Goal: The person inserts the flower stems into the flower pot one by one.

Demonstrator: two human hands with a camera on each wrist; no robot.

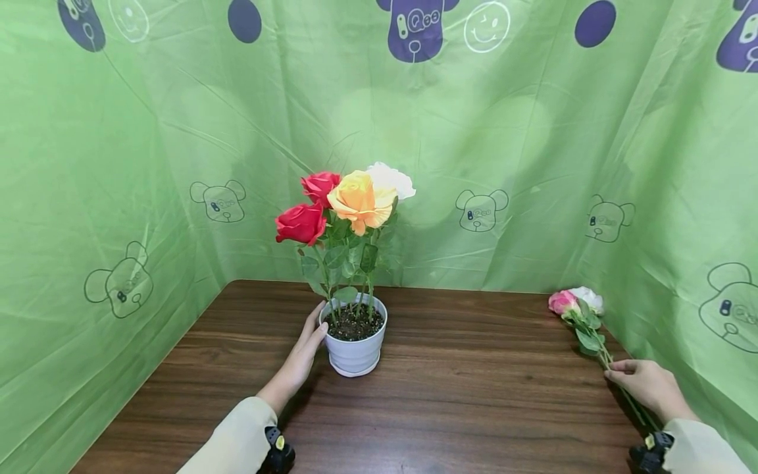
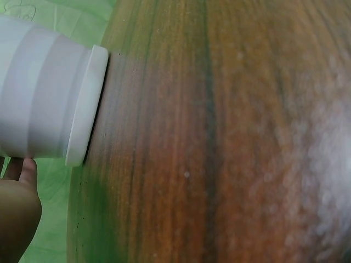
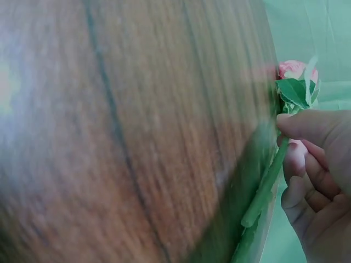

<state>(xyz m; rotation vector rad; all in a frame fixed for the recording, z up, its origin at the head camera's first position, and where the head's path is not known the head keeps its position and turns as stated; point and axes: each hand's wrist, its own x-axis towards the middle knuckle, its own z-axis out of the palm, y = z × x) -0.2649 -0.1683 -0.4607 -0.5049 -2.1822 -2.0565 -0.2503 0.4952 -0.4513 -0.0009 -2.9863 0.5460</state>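
Observation:
A white ribbed flower pot (image 1: 354,352) filled with dark soil stands upright near the middle of the table. Two red roses (image 1: 300,224), a yellow-orange rose (image 1: 362,201) and a white rose (image 1: 392,181) rise from it. My left hand (image 1: 304,345) rests against the pot's left side, its fingers fairly straight. At the table's right edge lie a pink rose (image 1: 564,302) and a white flower (image 1: 588,299) with green leaves. My right hand (image 1: 648,385) pinches a green rose stem (image 3: 266,189) between thumb and forefinger; which bloom it belongs to is hard to tell.
The brown wooden table (image 1: 474,382) carries both the pot and the loose flowers. A green printed curtain (image 1: 521,145) hangs behind it and along both sides, close to the table's edges.

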